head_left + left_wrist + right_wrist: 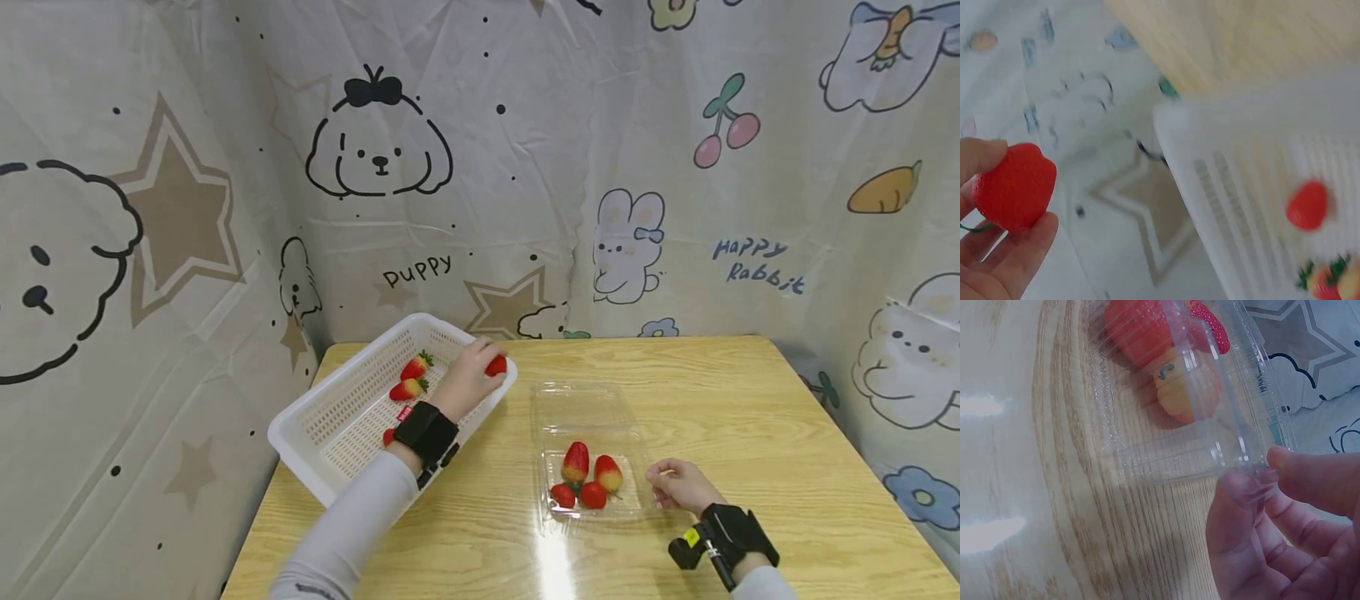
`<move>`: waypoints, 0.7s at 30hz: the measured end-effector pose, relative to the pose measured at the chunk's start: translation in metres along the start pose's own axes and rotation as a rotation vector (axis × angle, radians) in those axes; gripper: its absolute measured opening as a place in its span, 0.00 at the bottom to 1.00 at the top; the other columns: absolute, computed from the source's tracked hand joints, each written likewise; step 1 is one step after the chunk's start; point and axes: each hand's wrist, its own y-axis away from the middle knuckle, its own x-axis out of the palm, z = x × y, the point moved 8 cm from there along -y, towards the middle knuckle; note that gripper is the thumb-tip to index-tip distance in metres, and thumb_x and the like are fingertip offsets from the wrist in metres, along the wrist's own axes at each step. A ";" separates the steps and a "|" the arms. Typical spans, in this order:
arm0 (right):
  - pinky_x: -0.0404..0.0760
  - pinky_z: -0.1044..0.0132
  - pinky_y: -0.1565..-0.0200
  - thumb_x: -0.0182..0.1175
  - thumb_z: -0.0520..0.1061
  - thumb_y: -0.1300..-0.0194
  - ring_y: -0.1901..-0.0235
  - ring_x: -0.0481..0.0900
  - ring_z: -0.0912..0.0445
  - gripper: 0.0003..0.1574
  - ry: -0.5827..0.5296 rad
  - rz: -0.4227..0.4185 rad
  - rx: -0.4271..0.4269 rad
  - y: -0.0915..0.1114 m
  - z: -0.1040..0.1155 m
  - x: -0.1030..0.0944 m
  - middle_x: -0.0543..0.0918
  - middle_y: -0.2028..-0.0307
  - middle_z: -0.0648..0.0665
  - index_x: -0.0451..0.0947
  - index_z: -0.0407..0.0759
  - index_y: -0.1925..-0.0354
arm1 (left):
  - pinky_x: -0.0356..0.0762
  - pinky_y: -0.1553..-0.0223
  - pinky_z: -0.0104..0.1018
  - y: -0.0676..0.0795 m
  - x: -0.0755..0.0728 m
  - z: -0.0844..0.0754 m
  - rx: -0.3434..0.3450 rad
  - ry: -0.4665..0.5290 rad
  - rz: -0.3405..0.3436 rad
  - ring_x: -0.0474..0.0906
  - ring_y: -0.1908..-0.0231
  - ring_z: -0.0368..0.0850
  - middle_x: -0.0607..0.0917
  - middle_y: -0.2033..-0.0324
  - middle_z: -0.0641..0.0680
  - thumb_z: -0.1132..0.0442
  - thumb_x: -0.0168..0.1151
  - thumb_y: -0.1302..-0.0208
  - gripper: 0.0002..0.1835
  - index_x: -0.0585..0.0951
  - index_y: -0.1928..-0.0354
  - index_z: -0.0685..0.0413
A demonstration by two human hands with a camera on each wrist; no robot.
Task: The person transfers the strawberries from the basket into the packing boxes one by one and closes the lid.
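My left hand [467,379] grips a red strawberry [1016,187] between thumb and fingers, over the right end of a white plastic basket [300,415]. Several strawberries lie in the basket, among them a red and yellow one [408,389] with green leaves. My right hand [681,485] pinches the right edge of a clear plastic clamshell box [630,500], thumb on one side and fingers on the other. The box lies with its lid [581,406] folded back. Inside sit several strawberries, such as a tall red one [576,461] and a small round one [593,495].
A wooden table [720,400] carries the basket at left and the box near the middle. Patterned curtains [465,167] hang behind it and along the left side. Black cameras are strapped to both wrists [426,432].
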 end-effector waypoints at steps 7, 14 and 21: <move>0.78 0.63 0.73 0.50 0.38 0.34 0.78 0.74 0.56 0.12 -0.006 -0.012 -0.003 0.001 0.000 -0.001 0.73 0.79 0.45 0.67 0.25 0.60 | 0.75 0.54 0.34 0.004 0.049 -0.039 0.097 0.025 0.152 0.75 0.56 0.48 0.77 0.57 0.57 0.67 0.64 0.46 0.15 0.78 0.55 0.59; 0.78 0.63 0.73 0.50 0.37 0.34 0.78 0.73 0.56 0.12 -0.010 -0.021 0.018 0.001 -0.002 -0.001 0.72 0.79 0.45 0.67 0.26 0.59 | 0.73 0.61 0.24 0.018 0.100 -0.053 0.110 -0.001 0.296 0.74 0.61 0.42 0.77 0.59 0.53 0.66 0.65 0.47 0.15 0.78 0.56 0.57; 0.78 0.63 0.73 0.51 0.38 0.34 0.78 0.74 0.56 0.12 -0.007 -0.033 0.012 0.000 -0.003 -0.002 0.72 0.79 0.45 0.68 0.26 0.59 | 0.71 0.63 0.21 0.035 0.144 -0.051 0.125 -0.035 0.379 0.73 0.62 0.40 0.77 0.61 0.50 0.66 0.66 0.49 0.14 0.79 0.59 0.55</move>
